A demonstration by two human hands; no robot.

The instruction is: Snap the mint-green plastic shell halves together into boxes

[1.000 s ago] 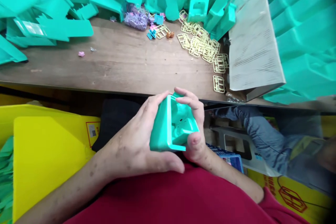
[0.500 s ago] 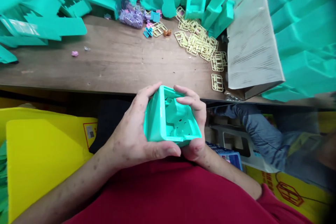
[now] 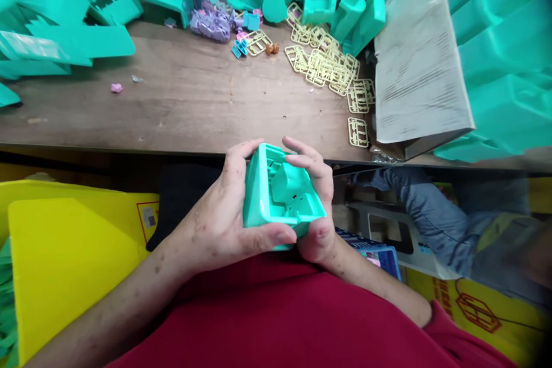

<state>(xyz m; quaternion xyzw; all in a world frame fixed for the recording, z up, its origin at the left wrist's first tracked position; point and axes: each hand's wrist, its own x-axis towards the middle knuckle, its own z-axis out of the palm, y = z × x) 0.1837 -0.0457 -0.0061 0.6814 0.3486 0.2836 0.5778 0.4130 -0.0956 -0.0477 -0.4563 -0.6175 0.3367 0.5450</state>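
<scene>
And here on your left, the yellow box [image 3: 77, 264] is standing beside your forearm, and green pieces [image 3: 7, 310] are showing inside it at the picture's edge! Over on the right, the cardboard box [image 3: 422, 57] is sitting on the wooden table [image 3: 181, 98], turquoise parts [image 3: 509, 69] crowding up behind its near wall, though that wall is hiding whether they are lying inside. Cream frames [image 3: 330, 69] are spreading in a heap just left of it. Now the writing: the yellow box is carrying a white label [image 3: 149, 217] in a red border, its print showing too small to read, while a red hexagonal logo [image 3: 478, 311] is marking the yellow surface low on the right. And centre stage, you're holding the turquoise housing [image 3: 287, 187] off the table's near edge, above your red shirt [image 3: 293, 322], its open side facing up! Your left hand [image 3: 219, 213] is clasping its left wall, thumb lying along the near rim, and your right hand [image 3: 319, 207] is gripping the opposite side, fingertips curling over the edge
</scene>
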